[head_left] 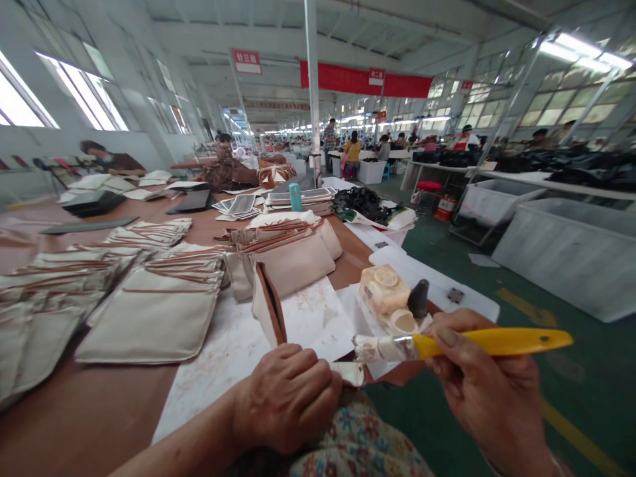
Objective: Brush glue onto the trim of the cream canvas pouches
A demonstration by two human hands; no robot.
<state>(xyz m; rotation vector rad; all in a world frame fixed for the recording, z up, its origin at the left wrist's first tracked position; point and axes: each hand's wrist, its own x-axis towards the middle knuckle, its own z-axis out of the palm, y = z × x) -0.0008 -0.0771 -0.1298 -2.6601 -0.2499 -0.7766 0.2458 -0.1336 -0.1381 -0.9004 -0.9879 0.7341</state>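
Observation:
My right hand (pixel 489 381) is closed around a brush with a yellow handle (pixel 517 341); its pale, coated bristles point left. My left hand (pixel 293 394) is a fist at the table edge, gripping a beige pouch (pixel 268 305) with brown edging that stands up beyond the knuckles. A small white piece (pixel 350 372) shows between that fist and the bristles. Behind the brush sits a stained glue container (pixel 385 291) with a round opening, beside a dark cone-shaped object (pixel 418 298). Stained white paper (pixel 218 358) lies under the pouch.
Stacks of beige pouches (pixel 154 308) cover the left of the brown table (pixel 124 404). Farther back are a teal bottle (pixel 295 197) and a black pile (pixel 365 204). Large white bins (pixel 571 245) stand right. A person (pixel 112 159) works at the far left.

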